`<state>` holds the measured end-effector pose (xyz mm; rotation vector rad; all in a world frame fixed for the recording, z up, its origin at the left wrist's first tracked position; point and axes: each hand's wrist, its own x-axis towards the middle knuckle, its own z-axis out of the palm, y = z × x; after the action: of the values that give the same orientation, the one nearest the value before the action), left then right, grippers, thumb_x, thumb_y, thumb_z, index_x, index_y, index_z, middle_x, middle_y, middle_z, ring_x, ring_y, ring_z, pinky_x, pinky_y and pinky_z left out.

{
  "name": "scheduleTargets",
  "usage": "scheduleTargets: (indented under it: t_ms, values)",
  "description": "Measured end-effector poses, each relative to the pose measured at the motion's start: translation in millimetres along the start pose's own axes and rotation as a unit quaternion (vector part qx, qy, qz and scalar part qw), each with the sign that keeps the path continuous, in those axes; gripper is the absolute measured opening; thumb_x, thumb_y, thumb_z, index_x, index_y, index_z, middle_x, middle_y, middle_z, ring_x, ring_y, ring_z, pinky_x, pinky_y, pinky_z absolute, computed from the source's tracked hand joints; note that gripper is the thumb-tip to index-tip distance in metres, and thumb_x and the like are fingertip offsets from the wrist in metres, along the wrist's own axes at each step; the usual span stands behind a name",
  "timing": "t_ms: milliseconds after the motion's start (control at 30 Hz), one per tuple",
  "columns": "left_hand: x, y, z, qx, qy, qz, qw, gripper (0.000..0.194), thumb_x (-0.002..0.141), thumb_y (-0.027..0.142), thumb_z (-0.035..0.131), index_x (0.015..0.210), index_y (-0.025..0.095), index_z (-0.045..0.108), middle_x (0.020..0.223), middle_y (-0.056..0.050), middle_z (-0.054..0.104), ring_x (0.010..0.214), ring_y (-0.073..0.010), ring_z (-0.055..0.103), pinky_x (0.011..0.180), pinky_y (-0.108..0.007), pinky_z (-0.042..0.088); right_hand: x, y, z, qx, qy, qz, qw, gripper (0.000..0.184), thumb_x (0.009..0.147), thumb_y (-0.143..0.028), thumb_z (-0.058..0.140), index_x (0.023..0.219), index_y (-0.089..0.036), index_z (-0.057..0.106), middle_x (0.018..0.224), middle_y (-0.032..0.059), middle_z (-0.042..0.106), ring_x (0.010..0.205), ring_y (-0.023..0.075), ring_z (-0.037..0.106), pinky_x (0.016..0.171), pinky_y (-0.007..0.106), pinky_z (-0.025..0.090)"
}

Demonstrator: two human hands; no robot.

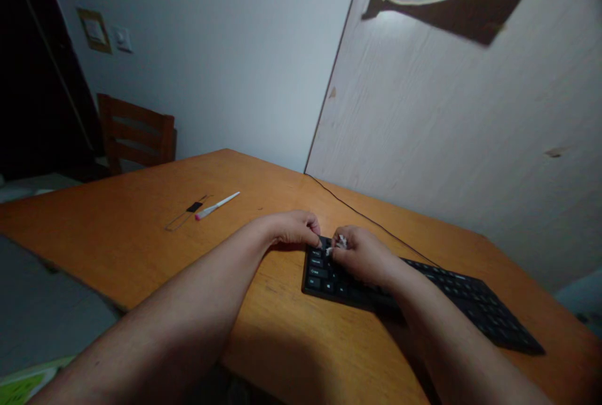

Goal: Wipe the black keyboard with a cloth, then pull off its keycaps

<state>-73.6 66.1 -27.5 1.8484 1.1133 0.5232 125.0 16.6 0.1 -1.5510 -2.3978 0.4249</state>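
Note:
A black keyboard lies at a slant on the wooden table, its far left corner between my hands. My left hand is at that corner, with its fingers curled and its thumb on the edge by the top left keys. Pinched in my right hand is a crumpled white tissue, held low over the left part of the keyboard. My right hand and forearm cover many of the middle keys.
Left of my hands, a white-handled brush with a pink tip lies beside a thin wire tool with a black grip. A black cable runs from the keyboard to the wall. A wooden chair stands behind the table.

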Motion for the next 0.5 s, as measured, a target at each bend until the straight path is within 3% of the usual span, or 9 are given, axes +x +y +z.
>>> scheduleTargets:
  t_ms: [200, 367, 500]
  values:
    - [1.1, -2.5, 1.0, 0.01, 0.003, -0.002, 1.0, 0.027, 0.06, 0.028, 0.069, 0.083, 0.015, 0.065, 0.068, 0.001, 0.061, 0.062, -0.0125, 0.053, 0.049, -0.021, 0.032, -9.8, 1.5, -3.7, 0.076, -0.116, 0.002, 0.99, 0.01, 0.078, -0.018, 0.052, 0.085, -0.02, 0.059, 0.061, -0.005, 0.054, 0.047, 0.0087, 0.046, 0.046, 0.022, 0.028]
    - [0.6, -1.1, 1.4, -0.001, 0.005, 0.003, 1.0, 0.025, 0.06, 0.027, 0.069, 0.081, 0.015, 0.065, 0.067, 0.001, 0.06, 0.061, -0.012, 0.052, 0.049, -0.021, 0.032, -8.0, 0.1, -1.6, 0.015, -0.065, -0.024, 0.997, 0.006, 0.073, -0.017, 0.057, 0.078, -0.02, 0.059, 0.064, -0.0031, 0.058, 0.053, 0.0098, 0.05, 0.047, 0.022, 0.028]
    - [1.5, -1.9, 0.3, 0.007, -0.001, 0.001, 1.0, 0.025, 0.061, 0.028, 0.069, 0.082, 0.015, 0.064, 0.066, 0.001, 0.059, 0.061, -0.0119, 0.051, 0.05, -0.022, 0.032, -9.4, -1.6, -0.5, 0.027, -0.103, -0.003, 0.994, 0.01, 0.076, -0.017, 0.055, 0.084, -0.021, 0.059, 0.061, -0.0043, 0.057, 0.048, 0.0088, 0.048, 0.046, 0.022, 0.027]
